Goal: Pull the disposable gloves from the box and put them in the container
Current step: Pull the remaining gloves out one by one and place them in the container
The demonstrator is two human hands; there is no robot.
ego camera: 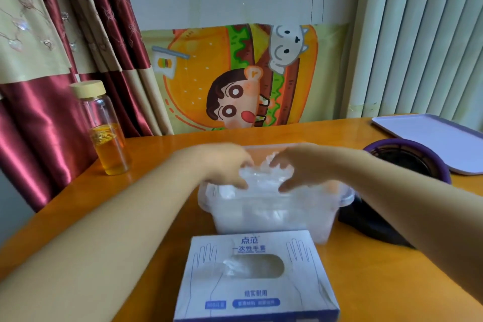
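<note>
Plainly the gloves (261, 176) are the lightest sort of load: thin, clear, crumpled film with no stiffness, likely to spring back up, cling to skin and slip out of a loose hold. They sit as a puffy wad at the top of the clear container (264, 214), heaped about level with its rim. Both hands are over the container. The left hand (224, 165) curls its fingers and thumb round the wad's left side, and the right hand (298, 165) does the same on the right, so the bunch is gripped between them. The blur leaves the exact fingertip contact unclear. Such film is best taken by the bunched middle and pushed down rather than dropped, since loose edges would drift. The container itself looks light, so hard pressing could make it slide on the surface (379, 282). Just on the near side of the container lies the box (256, 293), where a tuft of film (232, 266) shows at the left of the oval opening, the natural place to pinch next.
</note>
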